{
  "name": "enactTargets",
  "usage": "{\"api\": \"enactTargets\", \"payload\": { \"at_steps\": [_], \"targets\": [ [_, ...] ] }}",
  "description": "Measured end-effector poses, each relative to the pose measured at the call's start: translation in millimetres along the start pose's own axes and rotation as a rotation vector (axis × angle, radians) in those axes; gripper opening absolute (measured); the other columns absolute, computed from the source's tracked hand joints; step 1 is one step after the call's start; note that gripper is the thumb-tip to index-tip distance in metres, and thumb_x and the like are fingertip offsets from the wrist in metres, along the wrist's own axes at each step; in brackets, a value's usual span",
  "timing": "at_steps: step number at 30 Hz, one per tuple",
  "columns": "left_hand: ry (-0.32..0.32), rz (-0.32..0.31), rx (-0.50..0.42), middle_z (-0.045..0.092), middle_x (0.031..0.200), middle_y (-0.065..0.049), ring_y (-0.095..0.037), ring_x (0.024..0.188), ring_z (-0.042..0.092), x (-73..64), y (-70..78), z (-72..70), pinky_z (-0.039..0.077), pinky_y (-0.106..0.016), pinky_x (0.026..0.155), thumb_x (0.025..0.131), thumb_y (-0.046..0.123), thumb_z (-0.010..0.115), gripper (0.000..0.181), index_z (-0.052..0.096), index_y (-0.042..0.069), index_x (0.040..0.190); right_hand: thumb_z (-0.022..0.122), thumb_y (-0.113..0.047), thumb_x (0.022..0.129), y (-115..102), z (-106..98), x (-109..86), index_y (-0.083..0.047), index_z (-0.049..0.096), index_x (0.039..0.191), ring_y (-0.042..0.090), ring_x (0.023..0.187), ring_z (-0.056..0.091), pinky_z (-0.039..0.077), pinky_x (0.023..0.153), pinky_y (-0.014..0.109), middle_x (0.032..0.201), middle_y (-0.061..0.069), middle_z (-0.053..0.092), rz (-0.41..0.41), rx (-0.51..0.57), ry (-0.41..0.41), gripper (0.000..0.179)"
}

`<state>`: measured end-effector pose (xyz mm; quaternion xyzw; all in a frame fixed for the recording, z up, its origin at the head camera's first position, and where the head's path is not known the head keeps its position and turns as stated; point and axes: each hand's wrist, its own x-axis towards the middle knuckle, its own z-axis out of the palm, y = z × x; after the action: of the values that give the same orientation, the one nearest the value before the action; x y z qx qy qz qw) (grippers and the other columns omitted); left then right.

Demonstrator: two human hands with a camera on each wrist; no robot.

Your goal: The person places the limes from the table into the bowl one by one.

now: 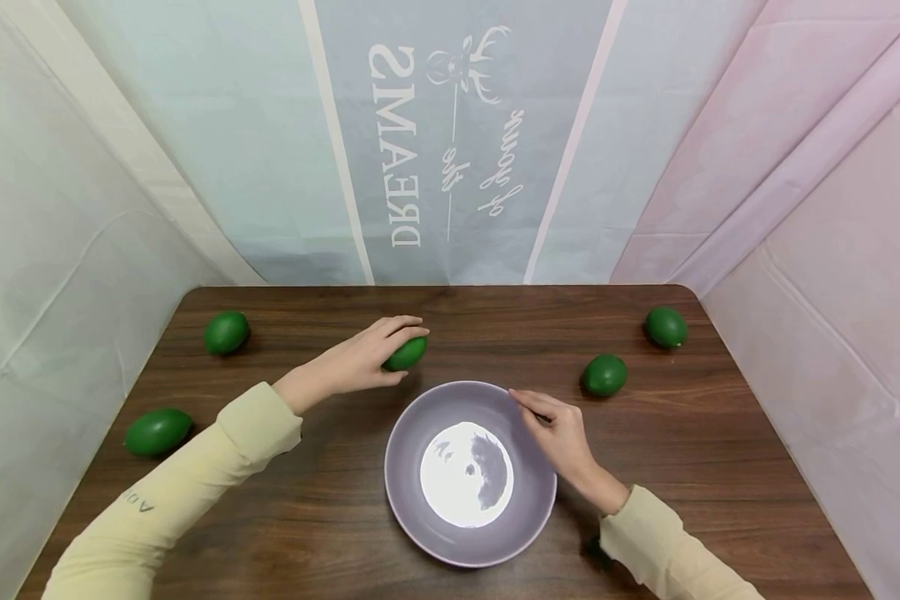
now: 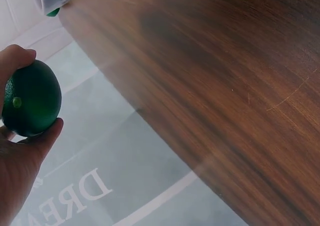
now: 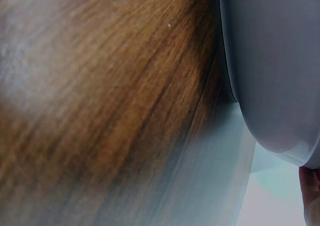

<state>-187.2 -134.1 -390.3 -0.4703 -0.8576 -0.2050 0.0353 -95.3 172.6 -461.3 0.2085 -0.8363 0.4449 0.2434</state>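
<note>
At the far left of the brown wood-grain bench, a glossy green oval lime lies on its side near the edge, its long axis running roughly left to right. Slightly right of it and farther back, a second glossy green lime rests near the bench's back left corner. Next comes the left hand, its cuffed pale-yellow sleeve reaching in from the lower left; the hand grasps a third glossy green lime between fingers and thumb, just behind the bowl's left part. Whether this lime touches the bench I cannot tell. Right of it stands the round, glossy grey-purple bowl, upright, a bright patch of light reflected on its bottom. The right hand pinches the bowl's back right rim, the forearm coming from the lower right. Beyond that hand, farther right, a fourth glossy green lime lies on the bench, and a fifth glossy green lime sits near it, toward the back right corner. Behind everything hangs a pale-blue cloth with reversed white lettering.
</note>
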Motion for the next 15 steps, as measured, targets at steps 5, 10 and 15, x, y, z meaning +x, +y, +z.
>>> {"api": "enactTargets", "payload": {
  "at_steps": [5,10,15],
  "targets": [
    [0.006,0.019,0.003,0.038,0.135,-0.012,-0.029,0.119,0.041,-2.7,5.3,-1.6,0.041,-0.039,0.094,0.077,0.015,0.070,0.061,0.044,0.006,0.131,0.067,0.013,0.072,0,0,-0.4,-0.001,0.072,0.093,0.027,0.084,0.066,0.045,0.078,0.008,0.091,0.010,0.069,0.003,0.009,-0.004,0.026],
    [0.021,0.036,0.001,0.039,0.134,-0.012,-0.028,0.120,0.040,-5.1,9.7,-2.9,0.042,-0.038,0.094,0.076,0.015,0.071,0.061,0.045,0.005,0.130,0.067,0.013,0.072,1,0,-0.6,-0.001,0.072,0.093,0.027,0.084,0.066,0.044,0.077,0.007,0.092,0.010,0.069,0.000,0.005,-0.009,0.026],
    [0.037,0.075,0.014,0.040,0.133,-0.013,-0.026,0.120,0.040,-5.2,15.2,-3.7,0.041,-0.037,0.095,0.076,0.015,0.071,0.061,0.044,0.005,0.130,0.067,0.013,0.072,1,0,-0.8,-0.001,0.072,0.093,0.027,0.084,0.066,0.044,0.077,0.007,0.091,0.010,0.069,0.001,0.000,-0.008,0.027]
  ]
}}
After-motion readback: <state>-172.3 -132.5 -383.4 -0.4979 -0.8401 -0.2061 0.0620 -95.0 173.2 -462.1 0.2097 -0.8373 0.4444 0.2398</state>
